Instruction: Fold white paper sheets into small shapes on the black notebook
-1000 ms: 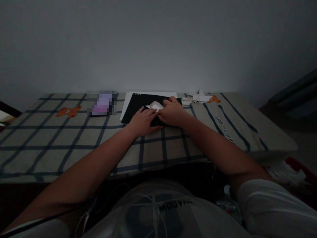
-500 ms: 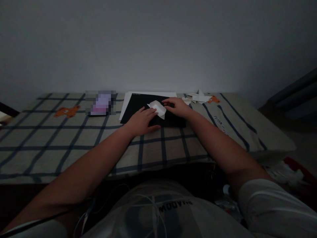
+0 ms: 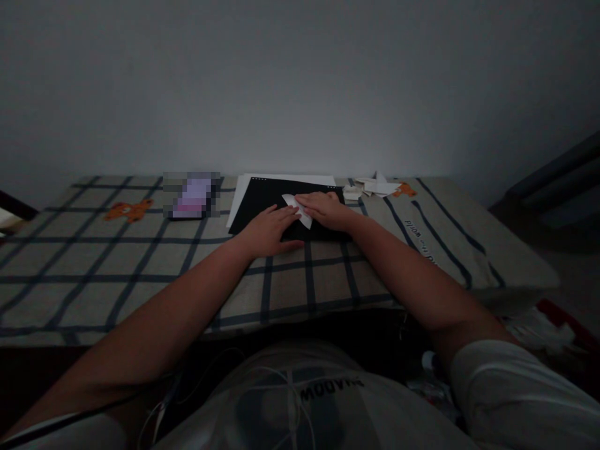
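A small piece of folded white paper lies on a black sheet or folder at the middle of the table. My left hand rests at its left side, fingers stretched out and fingertips on the paper, thumb apart. From the right, my right hand lies flat over the paper with its fingers extended, pressing on it and covering much of its right part. The paper's upper left and lower tips show between the hands.
White sheets stick out from beneath the black one. A phone with a lit screen lies to the left. Folded white paper shapes sit at the back right. A checked cloth covers the table, which meets the wall behind.
My right hand has moved left and down onto the paper, its fingers now flattened. The paper's raised right flap has folded over, so it looks narrower. My left hand has stayed put.
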`<state>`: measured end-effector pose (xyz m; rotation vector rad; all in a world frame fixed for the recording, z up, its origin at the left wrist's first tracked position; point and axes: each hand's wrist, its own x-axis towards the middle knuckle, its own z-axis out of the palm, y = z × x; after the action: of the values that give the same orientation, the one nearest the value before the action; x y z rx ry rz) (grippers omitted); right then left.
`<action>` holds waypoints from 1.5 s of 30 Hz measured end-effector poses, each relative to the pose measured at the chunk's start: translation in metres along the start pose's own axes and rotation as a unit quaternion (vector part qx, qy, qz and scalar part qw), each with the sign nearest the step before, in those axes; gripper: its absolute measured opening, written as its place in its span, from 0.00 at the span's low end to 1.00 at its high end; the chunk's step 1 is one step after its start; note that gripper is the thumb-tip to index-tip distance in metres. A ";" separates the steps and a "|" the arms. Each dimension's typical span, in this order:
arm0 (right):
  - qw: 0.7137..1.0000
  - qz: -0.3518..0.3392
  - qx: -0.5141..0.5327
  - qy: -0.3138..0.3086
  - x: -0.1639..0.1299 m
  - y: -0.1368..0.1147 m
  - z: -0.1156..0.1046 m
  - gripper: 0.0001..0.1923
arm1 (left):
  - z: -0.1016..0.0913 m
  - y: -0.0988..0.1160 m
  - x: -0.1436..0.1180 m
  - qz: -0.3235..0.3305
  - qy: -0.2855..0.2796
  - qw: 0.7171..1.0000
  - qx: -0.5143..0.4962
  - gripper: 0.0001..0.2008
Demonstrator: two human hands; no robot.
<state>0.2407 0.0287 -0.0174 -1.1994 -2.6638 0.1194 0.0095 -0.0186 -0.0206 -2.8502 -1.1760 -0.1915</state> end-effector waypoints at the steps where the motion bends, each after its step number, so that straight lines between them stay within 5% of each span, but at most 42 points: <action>1: 1.000 0.001 -0.002 -0.002 0.000 0.000 0.002 0.28 | -0.001 0.000 0.000 0.004 0.000 1.000 -0.001 0.40; 10: 0.998 0.002 -0.057 -0.024 0.003 0.000 0.013 0.30 | -0.005 0.001 0.001 0.004 0.007 1.000 0.003 0.36; 15: 0.997 0.004 -0.065 -0.035 0.003 -0.002 0.013 0.30 | -0.008 0.002 0.003 -0.040 0.047 0.998 -0.001 0.25; 22: 0.996 0.005 -0.078 -0.043 0.002 -0.008 0.008 0.29 | -0.010 0.000 0.002 -0.061 0.103 0.993 0.019 0.23; 31: 0.996 0.006 -0.085 -0.039 0.001 -0.016 0.005 0.28 | 0.001 0.002 0.008 -0.035 0.018 0.999 0.029 0.33; 45: 0.998 -0.024 -0.030 0.047 0.000 -0.003 -0.005 0.16 | -0.007 -0.011 0.003 -0.043 0.055 0.992 -0.102 0.26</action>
<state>0.2397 0.0270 -0.0122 -1.1277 -2.6285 -0.0233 0.0027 -0.0093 -0.0130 -2.9148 -1.3293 -0.4951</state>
